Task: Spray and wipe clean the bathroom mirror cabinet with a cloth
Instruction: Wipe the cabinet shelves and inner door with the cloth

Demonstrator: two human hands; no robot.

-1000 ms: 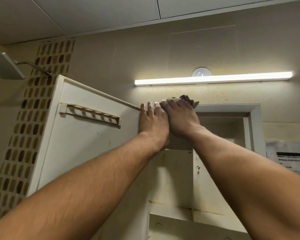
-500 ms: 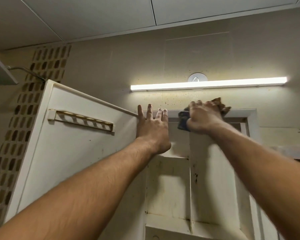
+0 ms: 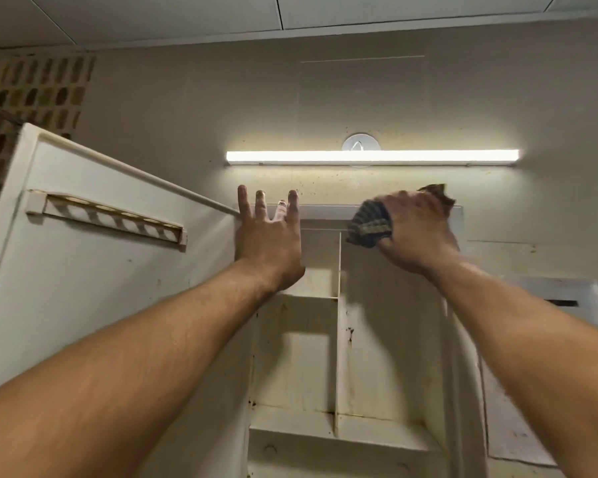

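**Two hands at the top of one open cabinet**

One person is reaching up with both bare arms, hands well apart. The left hand (image 3: 270, 236) is lying flat against the upper left corner of the mirror cabinet (image 3: 387, 339), its fingers straight and spread, their tips showing above the top edge. The right hand (image 3: 415, 229), blurred, is gripping the one cloth (image 3: 370, 227), a bunched dark striped rag, and pressing it to the cabinet's top front edge, right of the middle. The cabinet's single door (image 3: 101, 288) is standing open to the left, carrying one slotted rack (image 3: 107, 219). One upright divider (image 3: 337, 339) is splitting the inside into two columns. One strip light (image 3: 372, 157) is glowing on the wall above.
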